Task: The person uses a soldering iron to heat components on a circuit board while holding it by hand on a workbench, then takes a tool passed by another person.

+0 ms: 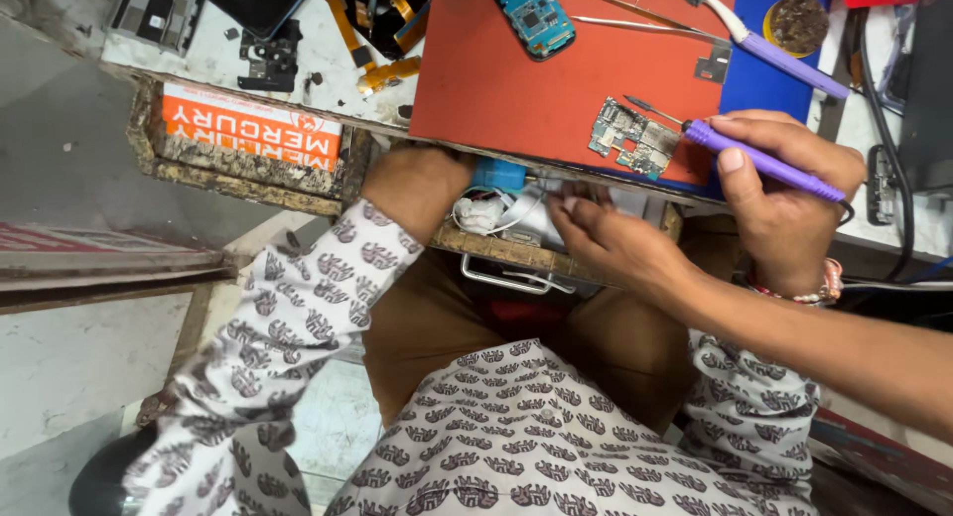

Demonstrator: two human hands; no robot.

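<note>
Nearest, centre frame: open drawer (501,250) under the table (199,55) edge, crowded, little room. Left hand (415,187) is reaching inside it; its fingers are hidden, so grip can't be told. Another person's hand (606,240) reaches into the drawer from the right. Right hand (789,203), fingers closed round a purple soldering iron (759,159), tip at the circuit board (632,139) on the red mat (496,79), close to its near edge. Mat mostly free behind the board. Rectangular orange label (253,129) with white print on the table's front edge, upper left. Blue phone body (533,15) top centre.
</note>
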